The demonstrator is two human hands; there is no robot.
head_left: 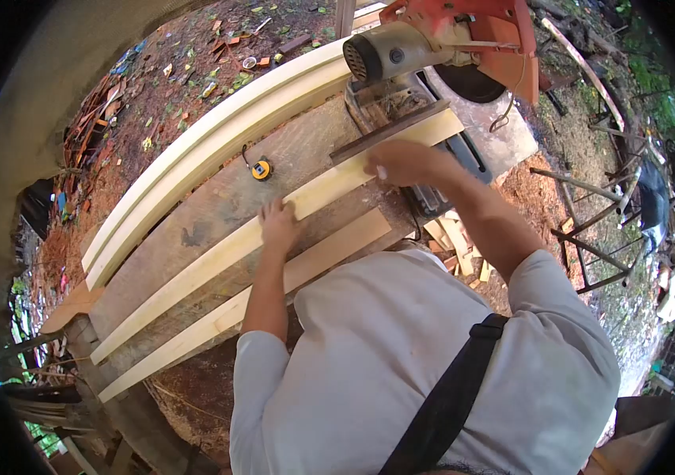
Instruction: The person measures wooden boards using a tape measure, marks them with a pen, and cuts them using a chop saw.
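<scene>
A long pale wooden plank (322, 188) lies diagonally across the workbench, its right end on the base of a miter saw (391, 52), along the dark fence (389, 131). My left hand (278, 228) is closed over the plank near its middle, fingers curled over the far edge. Farther right, my right hand (405, 163) is over the plank beside the fence, fingers pinched together. A small pale spot shows at its fingertips; what they hold, if anything, I cannot make out. The saw head is raised, its blade partly hidden under the red housing.
Another plank (337, 244) lies nearer my body on the workbench (306, 142). Long stacked boards (219, 146) run along the far edge. A yellow tape measure (261, 169) sits between them and the held plank. Wood offcuts (456, 237) lie below the saw; metal frames (591, 229) stand at right.
</scene>
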